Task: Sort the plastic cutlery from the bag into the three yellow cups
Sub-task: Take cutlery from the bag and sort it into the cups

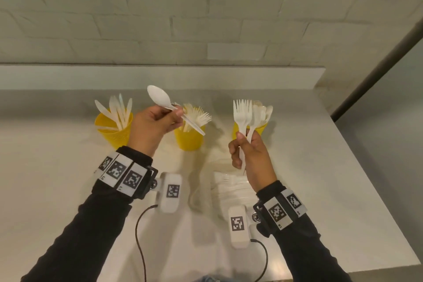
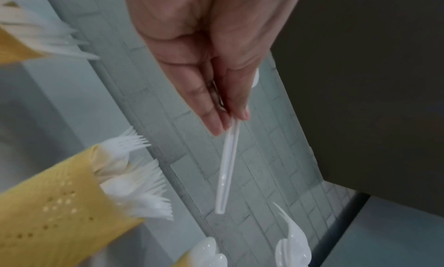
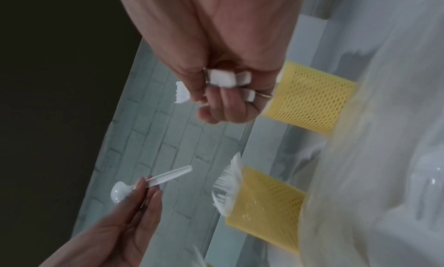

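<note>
- Head view: left-hand fingers pinch the handle of a white spoon; bowl points to 10 o'clock, handle end to 4 o'clock, over the middle cup.
- Left hand raised above the white counter, between the left cup and the middle cup.
- Right hand is curled around a bunch of forks, tines up at 12 o'clock, in front of the right cup.
- Left cup holds knives, middle cup forks, right cup spoons.
- Clear bag lies on the counter at 6 o'clock from the cups, between the wrists.
- Left wrist view: fingers pressed together, thumb and fingertips nipping the spoon handle, which runs to 6 o'clock; fork-filled cup at 8 o'clock.
- Right wrist view: fingers wrapped tight on white handle ends; bag at 3 o'clock, two cups beside it.
</note>
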`<action>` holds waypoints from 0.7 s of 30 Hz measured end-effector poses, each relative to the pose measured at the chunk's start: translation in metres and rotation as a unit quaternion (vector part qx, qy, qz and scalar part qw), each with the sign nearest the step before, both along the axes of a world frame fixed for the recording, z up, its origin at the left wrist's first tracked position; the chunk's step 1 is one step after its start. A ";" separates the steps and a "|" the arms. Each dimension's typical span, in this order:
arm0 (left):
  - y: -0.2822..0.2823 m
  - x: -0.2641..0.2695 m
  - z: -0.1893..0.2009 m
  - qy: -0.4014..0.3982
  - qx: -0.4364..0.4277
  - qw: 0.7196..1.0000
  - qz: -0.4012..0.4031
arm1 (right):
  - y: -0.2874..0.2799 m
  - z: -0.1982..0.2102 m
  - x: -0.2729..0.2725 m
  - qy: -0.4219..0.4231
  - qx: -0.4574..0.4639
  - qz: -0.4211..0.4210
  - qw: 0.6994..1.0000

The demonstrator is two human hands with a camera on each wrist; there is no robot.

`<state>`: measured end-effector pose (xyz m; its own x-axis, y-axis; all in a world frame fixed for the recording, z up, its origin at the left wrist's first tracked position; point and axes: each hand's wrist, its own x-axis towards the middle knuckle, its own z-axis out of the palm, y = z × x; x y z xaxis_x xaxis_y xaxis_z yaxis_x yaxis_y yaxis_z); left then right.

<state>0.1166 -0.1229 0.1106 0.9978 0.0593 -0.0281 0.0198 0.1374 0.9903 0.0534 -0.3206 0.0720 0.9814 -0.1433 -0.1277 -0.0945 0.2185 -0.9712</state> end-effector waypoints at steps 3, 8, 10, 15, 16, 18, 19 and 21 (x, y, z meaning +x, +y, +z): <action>-0.023 0.010 -0.002 -0.008 -0.002 1.000 -0.022 | -0.017 0.003 -0.004 0.028 0.038 -0.047 0.998; -0.098 0.024 -0.012 -0.059 0.084 0.994 -0.048 | -0.053 0.004 -0.023 0.037 0.118 -0.097 0.988; -0.125 0.031 -0.019 -0.091 0.177 0.979 -0.044 | -0.066 0.005 -0.031 0.037 0.120 -0.109 0.986; -0.157 0.044 -0.038 -0.075 0.415 0.903 -0.087 | -0.086 0.005 -0.043 0.016 0.092 -0.108 0.990; -0.159 0.044 -0.042 -0.072 0.462 0.878 -0.108 | -0.088 0.004 -0.043 0.001 0.052 -0.097 0.994; -0.161 0.043 -0.047 -0.066 0.501 0.854 -0.124 | -0.092 0.006 -0.044 -0.015 -0.071 -0.073 0.995; -0.160 0.041 -0.047 -0.055 0.493 0.860 -0.122 | -0.092 0.007 -0.042 -0.023 -0.119 -0.060 0.991; -0.153 0.037 -0.043 -0.049 0.443 0.889 -0.101 | -0.092 0.010 -0.037 -0.030 -0.156 -0.039 0.987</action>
